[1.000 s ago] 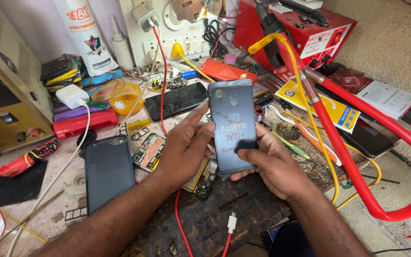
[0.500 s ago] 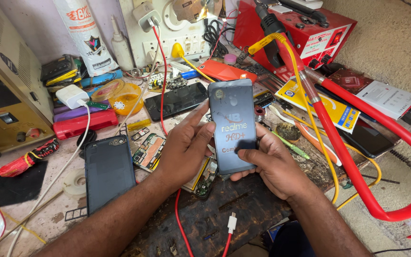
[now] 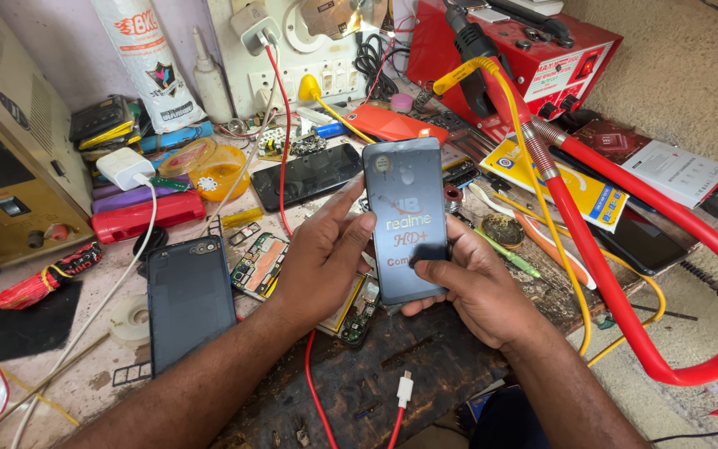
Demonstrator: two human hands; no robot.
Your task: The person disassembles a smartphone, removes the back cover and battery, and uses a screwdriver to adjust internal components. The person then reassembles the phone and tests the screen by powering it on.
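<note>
Your left hand (image 3: 322, 258) and the phone back cover (image 3: 405, 220) hide most of the circuit board (image 3: 361, 309); the red hose (image 3: 666, 274) runs off-frame.

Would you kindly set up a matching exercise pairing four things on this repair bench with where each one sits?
Things:
1. dark phone panel
2. blue back cover
3. white charger plug
4. black phone

Places:
A. lying face up behind the hands, beside the red wire
B. on the bench left of the left hand
C. held up between the left hand and the right hand
D. on top of the purple and red cases at the left

Pairs: 1-C, 2-B, 3-D, 4-A
</note>
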